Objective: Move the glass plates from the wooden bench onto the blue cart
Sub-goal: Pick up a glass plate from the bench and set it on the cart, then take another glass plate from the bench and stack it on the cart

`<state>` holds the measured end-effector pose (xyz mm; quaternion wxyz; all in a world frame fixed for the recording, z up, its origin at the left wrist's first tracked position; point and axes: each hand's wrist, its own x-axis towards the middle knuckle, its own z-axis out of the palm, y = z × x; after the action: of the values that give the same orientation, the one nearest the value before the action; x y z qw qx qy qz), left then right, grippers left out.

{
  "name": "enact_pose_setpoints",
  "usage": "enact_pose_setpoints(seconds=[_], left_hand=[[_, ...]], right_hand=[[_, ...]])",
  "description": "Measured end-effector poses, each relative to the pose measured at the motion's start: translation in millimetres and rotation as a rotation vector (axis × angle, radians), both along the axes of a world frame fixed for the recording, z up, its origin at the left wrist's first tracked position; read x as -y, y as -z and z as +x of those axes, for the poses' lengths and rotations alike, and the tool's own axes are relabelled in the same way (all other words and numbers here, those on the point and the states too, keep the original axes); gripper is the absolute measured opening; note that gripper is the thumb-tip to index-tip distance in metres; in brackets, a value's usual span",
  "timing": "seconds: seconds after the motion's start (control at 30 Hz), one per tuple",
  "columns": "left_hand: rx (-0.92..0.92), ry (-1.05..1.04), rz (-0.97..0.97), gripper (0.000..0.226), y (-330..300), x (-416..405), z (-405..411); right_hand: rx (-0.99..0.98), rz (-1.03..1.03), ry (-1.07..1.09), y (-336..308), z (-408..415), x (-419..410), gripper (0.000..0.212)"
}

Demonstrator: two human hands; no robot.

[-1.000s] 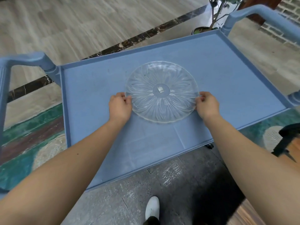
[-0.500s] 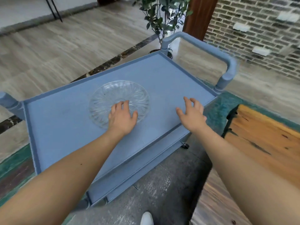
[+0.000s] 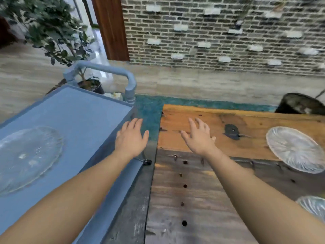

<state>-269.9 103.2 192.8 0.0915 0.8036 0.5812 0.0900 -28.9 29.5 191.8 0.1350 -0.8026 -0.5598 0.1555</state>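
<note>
on the left, the blue cart (image 3: 84, 117) carries one glass plate (image 3: 26, 159), lying flat on the cart's top near the left edge of the view, well apart from both hands. the cart's rounded handle (image 3: 105, 71) rises at its far end, with a potted plant (image 3: 52, 32) standing behind it on the pale floor.

to the right stands the wooden bench (image 3: 211, 182), its far plank orange-brown and its near plank grey with a row of dark holes. a second glass plate (image 3: 295, 148) lies flat on the bench towards the right side, straddling the seam between the two planks. a third glass plate (image 3: 313, 206) shows only in part at the right edge, lower down on the grey plank, and its full outline is cut off.

the left hand (image 3: 131, 138) hangs over the cart's right edge, palm down, fingers straight and together, grasping nothing. the right hand (image 3: 199, 136) hovers over the bench's near-left corner, fingers spread and relaxed, also grasping nothing; whether it touches the wood cannot be told. both forearms reach forward from the bottom of the view.

a teal rug (image 3: 151, 106) shows between cart and bench. a grey brick wall (image 3: 219, 32) runs across the back, and a dark round pot (image 3: 299, 103) sits beyond the bench's far right end.
</note>
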Motion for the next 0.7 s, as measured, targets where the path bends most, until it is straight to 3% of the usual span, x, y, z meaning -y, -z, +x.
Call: enact_pose_setpoints(seconds=[0.3, 0.7], left_hand=[[-0.045, 0.379, -0.077, 0.064, 16.8, 79.5, 208.2], [-0.118, 0.691, -0.178, 0.061, 73.8, 203.7, 394.1]], right_hand=[[-0.034, -0.041, 0.388, 25.8, 163.7, 155.4, 0.064], [-0.136, -0.118, 0.838, 79.2, 290.0, 345.0, 0.056]])
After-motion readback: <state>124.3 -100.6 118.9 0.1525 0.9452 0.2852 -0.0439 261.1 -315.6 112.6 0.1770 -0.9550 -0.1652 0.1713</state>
